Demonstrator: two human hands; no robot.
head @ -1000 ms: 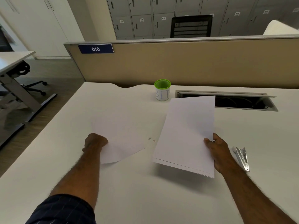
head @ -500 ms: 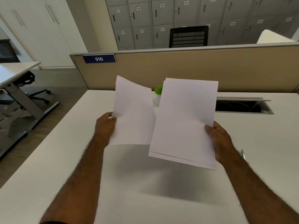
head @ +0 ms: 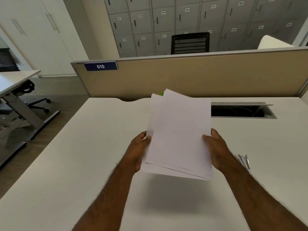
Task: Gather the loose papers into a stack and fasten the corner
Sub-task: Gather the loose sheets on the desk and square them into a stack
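— Where are the papers point(head: 179, 134)?

— Held in the air above the desk point(head: 83, 164), between both hands. The left hand point(head: 139, 151) grips the edge at nine o'clock, thumb on top, its fingers closed around the sheets from beneath. The right hand point(head: 216, 149) pinches the edge at three o'clock the same way, thumb on the top sheet.

— How many sheets?

— Several; the exact number can't be told. The near edges are fanned and uneven, and one sheet juts out at eleven o'clock behind the top one.

— What are they like?

— Thin, plain white rectangles, slightly bowed. A shiny metal fastener point(head: 244, 161) lies on the smooth pale desk at three o'clock, just beyond the right wrist. A sliver of a green cup point(head: 161, 93) peeks over the stack at twelve o'clock.
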